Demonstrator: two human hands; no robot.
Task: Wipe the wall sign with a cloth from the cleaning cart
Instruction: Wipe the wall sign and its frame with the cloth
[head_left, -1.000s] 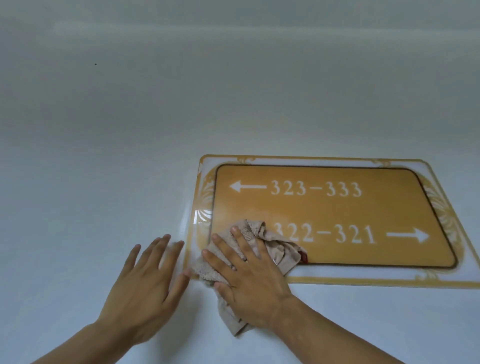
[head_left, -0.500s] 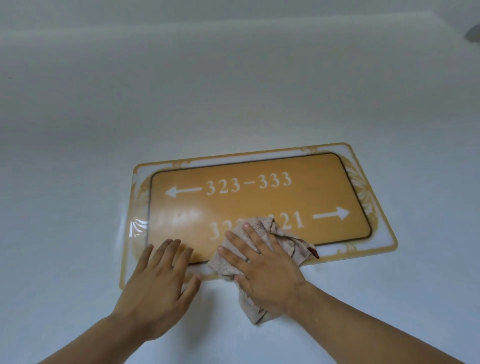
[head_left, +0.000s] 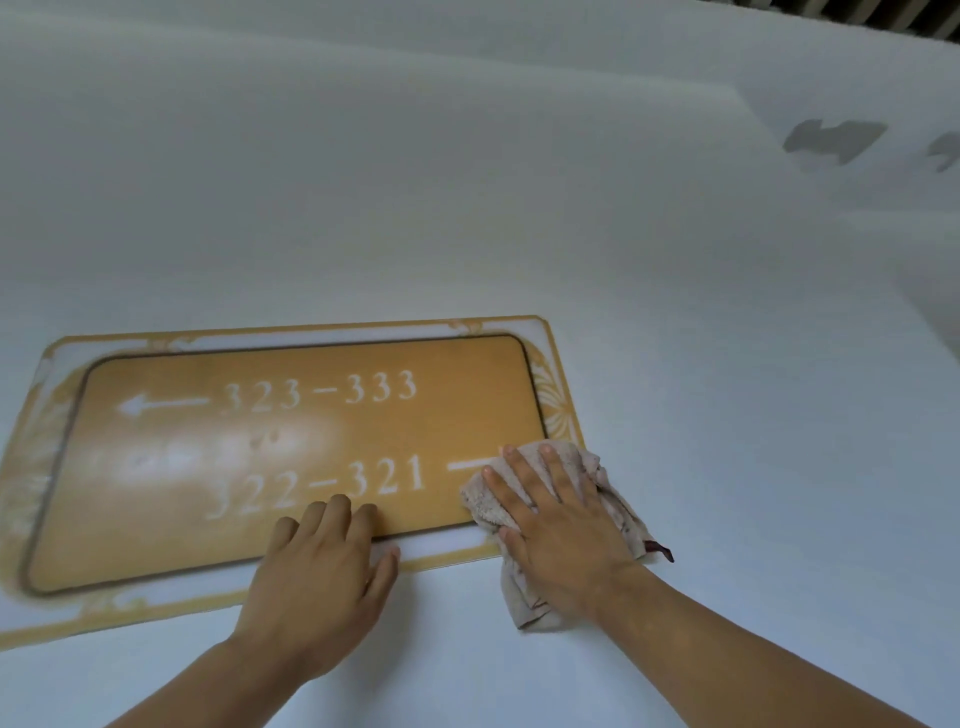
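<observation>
**Wall Sign Wiping: Pass at the Lower Right Corner**

Pale, plain wall (head_left: 415, 208) fills nearly the whole head view; darker slats show at the top right corner, and two grey marks sit on the wall surface below them.

**Position of parts.** The wall sign (head_left: 311, 426) is a flat orange panel with a cream and gold border, marked 323–333 with a left arrow and 322–321 with a right arrow. The cloth (head_left: 613, 499) lies bunched over the sign's lower right corner, covering the tip of the right arrow and hanging past the bottom border onto the wall.

**Grip state.** The right hand (head_left: 561, 525) lies flat on the cloth with fingers spread and straight, pressing it to the sign; it does not pinch the cloth. The left hand (head_left: 322, 577) rests on the lower border with fingers extended onto the orange panel, holding nothing.

**Progress.** Wiping is under way. A hazy, pale patch shows mid-panel, left of centre; whether it is glare or residue cannot be told. Judged from the cloth position, the bottom row is being covered, and the top row and the upper and left borders probably remain.

**Edges and clearance.** The sign's left end runs to the frame edge. Bare wall surrounds the top, right and bottom borders, so strokes can overrun the edges freely. The left hand stands in the path of a leftward pass along the bottom row and would need to shift.
</observation>
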